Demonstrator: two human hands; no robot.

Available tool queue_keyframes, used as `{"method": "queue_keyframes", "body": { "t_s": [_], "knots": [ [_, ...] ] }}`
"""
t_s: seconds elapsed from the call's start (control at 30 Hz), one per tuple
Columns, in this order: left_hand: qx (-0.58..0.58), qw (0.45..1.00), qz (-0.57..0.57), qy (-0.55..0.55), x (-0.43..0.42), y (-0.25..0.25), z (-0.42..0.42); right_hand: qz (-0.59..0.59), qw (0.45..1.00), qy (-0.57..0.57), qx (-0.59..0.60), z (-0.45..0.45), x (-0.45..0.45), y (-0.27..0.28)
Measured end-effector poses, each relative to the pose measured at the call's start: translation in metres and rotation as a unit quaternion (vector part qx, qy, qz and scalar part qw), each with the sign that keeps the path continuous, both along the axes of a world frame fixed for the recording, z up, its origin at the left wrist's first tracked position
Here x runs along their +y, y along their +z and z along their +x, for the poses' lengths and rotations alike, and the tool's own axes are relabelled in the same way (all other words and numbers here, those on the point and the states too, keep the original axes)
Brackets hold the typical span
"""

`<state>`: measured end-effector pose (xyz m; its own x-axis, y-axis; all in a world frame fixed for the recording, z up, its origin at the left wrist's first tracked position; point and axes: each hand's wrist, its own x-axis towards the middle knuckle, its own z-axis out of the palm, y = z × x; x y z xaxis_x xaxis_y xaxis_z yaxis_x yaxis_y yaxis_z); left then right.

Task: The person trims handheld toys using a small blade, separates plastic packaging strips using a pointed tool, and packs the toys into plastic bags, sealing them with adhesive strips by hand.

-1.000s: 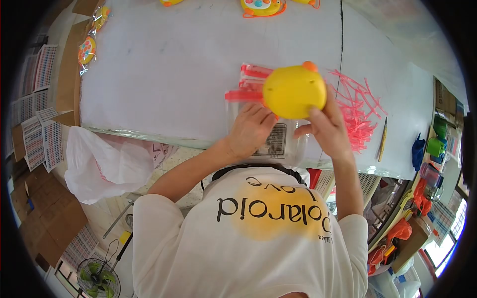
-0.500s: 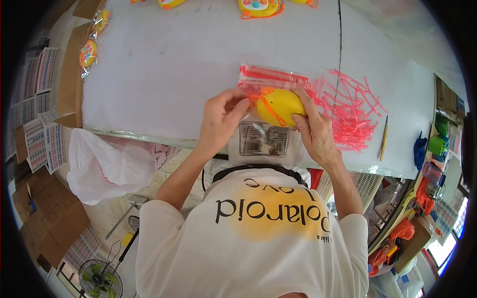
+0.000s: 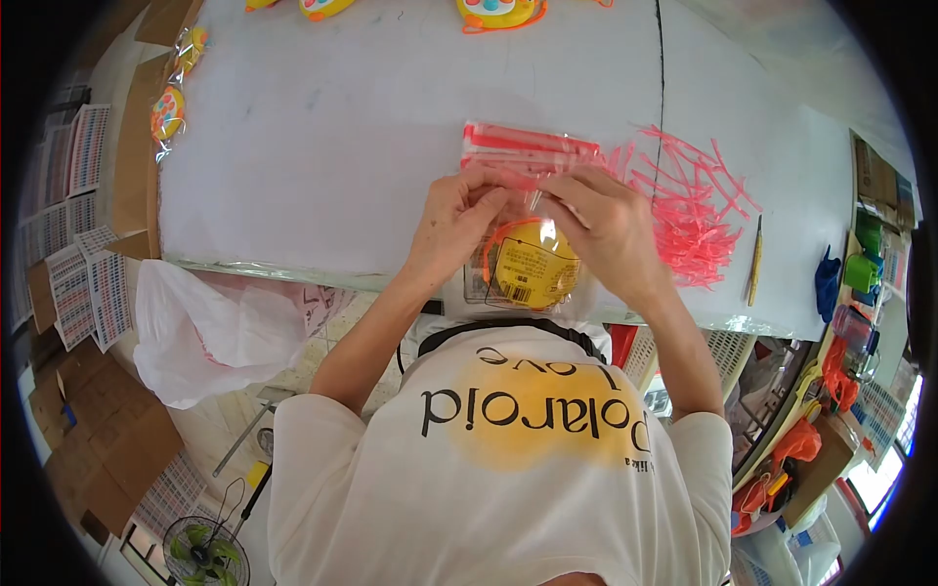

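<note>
A yellow toy [image 3: 535, 266] with an orange strap lies inside a clear plastic bag [image 3: 479, 283] with dark print, near the table's front edge. My left hand [image 3: 459, 220] pinches the red-edged mouth of this bag from the left. At the other side of the mouth, my right hand [image 3: 606, 230] has its fingers closed on the same edge. Just beyond both hands lies a stack of red-edged bags [image 3: 528, 145]. A heap of pink plastic strips [image 3: 696, 234] sits to the right of my right hand.
More yellow toys [image 3: 493, 12] line the table's far edge. Bagged toys [image 3: 168, 112] lie at the left edge beside a cardboard box [image 3: 137, 146]. A yellow pen-like tool [image 3: 755, 262] is at the right. A white plastic bag [image 3: 210, 332] hangs at the front left.
The toy has gone from my right hand into the clear bag, lower and nearer to me. Both hands have come together and taken hold of the bag's mouth.
</note>
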<state>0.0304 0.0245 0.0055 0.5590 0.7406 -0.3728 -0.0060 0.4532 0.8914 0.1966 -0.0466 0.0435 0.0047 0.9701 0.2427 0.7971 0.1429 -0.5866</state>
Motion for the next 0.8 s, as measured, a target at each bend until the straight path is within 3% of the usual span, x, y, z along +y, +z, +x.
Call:
{"method": "queue_keyframes", "body": {
  "t_s": [0.17,0.37,0.43,0.47,0.53,0.6,0.67,0.8],
  "knots": [
    [0.026,0.995,0.081,-0.054,0.001,-0.002,0.001,0.048,0.999,-0.021,0.002,-0.021,0.015,-0.018],
    [0.129,0.959,0.248,-0.045,-0.01,0.002,-0.002,-0.041,0.995,0.003,-0.096,-0.02,0.022,-0.009],
    [0.094,0.961,0.258,-0.019,-0.013,-0.002,0.0,-0.015,0.999,-0.023,0.023,-0.011,0.022,-0.01],
    [0.058,0.962,0.268,0.008,-0.014,-0.006,0.002,-0.015,0.999,-0.021,0.02,-0.002,0.02,-0.011],
    [0.06,0.971,0.231,0.01,-0.013,-0.012,-0.001,-0.036,0.989,-0.12,0.073,0.026,0.009,-0.015],
    [0.063,0.979,0.196,0.01,-0.008,-0.018,-0.006,-0.108,0.972,-0.203,0.05,0.063,-0.008,-0.016],
    [0.116,0.975,0.188,-0.015,-0.004,-0.023,-0.013,-0.097,0.961,-0.257,0.037,0.108,-0.03,-0.028],
    [0.057,0.994,0.093,-0.028,0.0,-0.028,-0.019,-0.124,0.931,-0.342,0.012,0.168,-0.061,-0.053]
  ]
}}
